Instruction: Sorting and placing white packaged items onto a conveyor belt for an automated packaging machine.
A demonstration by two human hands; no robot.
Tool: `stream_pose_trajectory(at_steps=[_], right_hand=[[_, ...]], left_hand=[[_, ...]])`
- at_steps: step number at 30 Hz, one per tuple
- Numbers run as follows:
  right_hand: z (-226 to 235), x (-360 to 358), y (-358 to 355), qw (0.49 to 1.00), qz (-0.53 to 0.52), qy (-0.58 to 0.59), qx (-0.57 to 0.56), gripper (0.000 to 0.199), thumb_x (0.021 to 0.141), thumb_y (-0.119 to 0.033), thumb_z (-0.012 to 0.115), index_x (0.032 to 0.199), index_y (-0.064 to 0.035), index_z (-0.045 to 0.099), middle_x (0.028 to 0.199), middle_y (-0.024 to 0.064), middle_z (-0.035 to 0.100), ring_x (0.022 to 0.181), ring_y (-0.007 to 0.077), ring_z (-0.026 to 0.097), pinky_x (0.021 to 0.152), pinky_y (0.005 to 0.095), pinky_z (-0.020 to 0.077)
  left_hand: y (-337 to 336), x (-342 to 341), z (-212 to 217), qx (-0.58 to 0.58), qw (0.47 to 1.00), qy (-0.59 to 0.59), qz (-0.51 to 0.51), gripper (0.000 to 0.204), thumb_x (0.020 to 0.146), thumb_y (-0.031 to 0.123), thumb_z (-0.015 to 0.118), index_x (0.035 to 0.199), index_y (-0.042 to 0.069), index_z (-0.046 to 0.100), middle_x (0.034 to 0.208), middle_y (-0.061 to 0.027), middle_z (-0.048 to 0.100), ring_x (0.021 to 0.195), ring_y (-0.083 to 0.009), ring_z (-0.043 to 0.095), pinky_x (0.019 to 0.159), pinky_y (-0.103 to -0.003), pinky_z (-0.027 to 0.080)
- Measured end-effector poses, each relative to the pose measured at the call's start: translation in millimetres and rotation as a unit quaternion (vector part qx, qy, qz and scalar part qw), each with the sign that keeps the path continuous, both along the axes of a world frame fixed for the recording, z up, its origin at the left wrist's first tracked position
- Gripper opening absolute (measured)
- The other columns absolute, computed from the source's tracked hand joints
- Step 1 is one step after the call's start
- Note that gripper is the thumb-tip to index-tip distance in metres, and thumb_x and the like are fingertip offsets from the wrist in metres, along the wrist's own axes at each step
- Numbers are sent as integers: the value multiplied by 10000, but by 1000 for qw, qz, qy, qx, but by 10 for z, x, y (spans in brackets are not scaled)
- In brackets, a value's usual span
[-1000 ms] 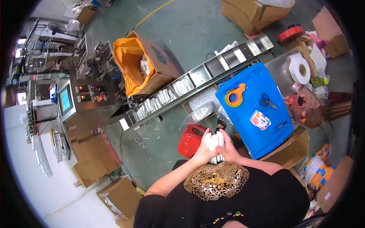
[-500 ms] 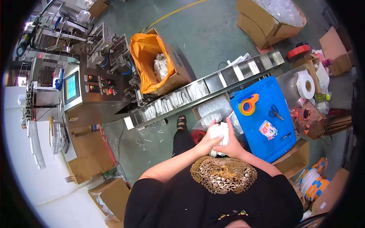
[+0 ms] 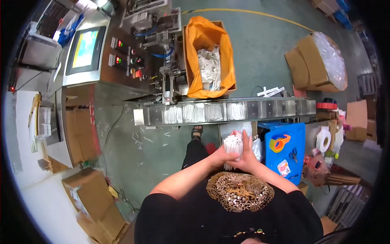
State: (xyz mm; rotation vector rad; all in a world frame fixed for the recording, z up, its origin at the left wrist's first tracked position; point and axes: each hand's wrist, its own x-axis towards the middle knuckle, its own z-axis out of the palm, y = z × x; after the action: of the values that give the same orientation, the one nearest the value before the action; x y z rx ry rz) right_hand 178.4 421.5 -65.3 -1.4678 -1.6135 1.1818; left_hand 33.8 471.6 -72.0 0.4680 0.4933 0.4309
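A bundle of small white flat packets [image 3: 233, 145] stands on edge between my two hands, close in front of my chest. My left hand [image 3: 221, 156] is closed round its left side, with the thumb laid across the front. From the right, my right hand [image 3: 248, 160] grips the same bundle, its fingers reaching up along the side. Just beyond my hands runs a metal conveyor [image 3: 265, 109] divided into compartments. Several of its left compartments hold rows of similar white packets [image 3: 194, 113]. The lower part of the bundle is partly hidden by my fingers.
A blue tray [image 3: 298, 136] on my right holds a tape dispenser [image 3: 279, 143], scissors [image 3: 293, 155] and a small printed packet [image 3: 283, 167]. Behind the conveyor stands a carton with an orange liner [image 3: 227, 44]. A machine with a touch screen [image 3: 85, 49] is at the left.
My view has turned, so the conveyor now lies nearly level across it. My hands still hold the bundle, and its packet edges show more plainly.
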Motion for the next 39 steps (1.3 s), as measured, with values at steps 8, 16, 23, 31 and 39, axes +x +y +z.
stream_pose_trajectory(at_steps=[8,16,23,31,39], right_hand=[[-313,-249,324,980,122,-101,-122,1181,587,-528,729,1398,-45,20,1384,206,278,1301,365,232,1015,590,-33],[-799,-840,773,968,157,-120,-153,1123,638,-590,652,1404,-58,25,1410,224,201,1320,378,171,1017,602,9],[-1400,-1302,883,977,124,-91,-148,1064,675,-512,658,1409,-70,27,1449,198,90,1345,343,109,1014,600,69],[-1961,-798,245,931,125,-149,-309,938,724,-354,662,1385,-12,91,1380,246,246,1280,381,248,1037,484,193],[-2225,-659,-107,888,62,-184,-417,853,699,-237,682,1356,9,196,1302,251,368,1211,376,359,1018,396,298]], left_hand=[[48,-433,-465,-81,996,26,-4,644,719,189,653,1283,65,369,1159,-62,515,1058,-194,509,901,-339,412],[122,-870,-1059,-183,977,25,104,656,692,244,654,1269,77,391,1142,-64,536,1031,-195,535,881,-351,436],[331,-1679,-1767,-221,942,178,178,707,657,203,726,1264,63,392,1145,-73,523,1030,-229,538,902,-386,435],[1266,-3528,-3130,91,684,701,180,521,601,149,665,1054,-2,456,909,-112,577,805,-233,569,739,-328,459],[1830,-3584,-4095,77,646,759,-24,751,620,192,697,1246,-3,331,1052,-179,591,1012,-291,562,872,-345,425]])
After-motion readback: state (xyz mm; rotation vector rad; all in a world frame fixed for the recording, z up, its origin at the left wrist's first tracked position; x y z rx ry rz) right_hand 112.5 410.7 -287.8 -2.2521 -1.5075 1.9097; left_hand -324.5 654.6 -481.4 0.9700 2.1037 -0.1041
